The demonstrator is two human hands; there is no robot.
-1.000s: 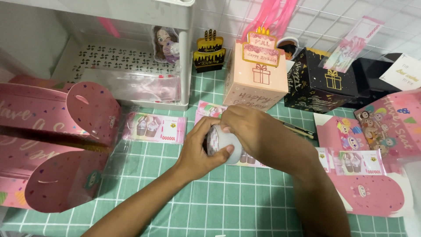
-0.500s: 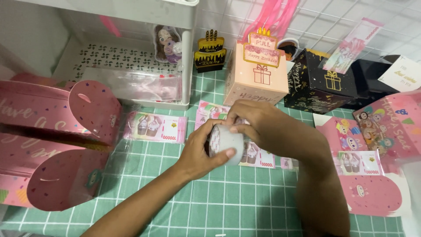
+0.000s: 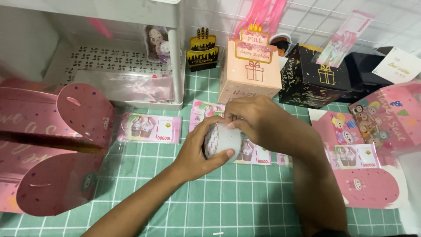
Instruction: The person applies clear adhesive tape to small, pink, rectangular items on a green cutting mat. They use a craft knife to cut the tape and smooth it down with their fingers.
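My left hand (image 3: 199, 151) grips a roll (image 3: 221, 141) of pink banknote-like slips wound into a tight coil, thumb across its front. My right hand (image 3: 258, 120) comes over the top of the roll, fingertips pinching at its upper edge. Both hands hover above the green grid cutting mat (image 3: 197, 202) at its middle. A strip of pink banknote slips in clear sleeves (image 3: 256, 156) lies flat on the mat just under and behind the hands.
Folded pink cardboard box pieces (image 3: 57, 145) lie at the left. A peach gift box (image 3: 250, 72) and a black gift box (image 3: 313, 79) stand behind. A sleeved banknote (image 3: 149, 128) lies left of the hands. More pink card pieces (image 3: 368, 175) lie at right. A white rack (image 3: 109, 66) sits back left.
The hands have turned the roll slightly and shifted a little toward the right; my right fingers now pinch its top edge.
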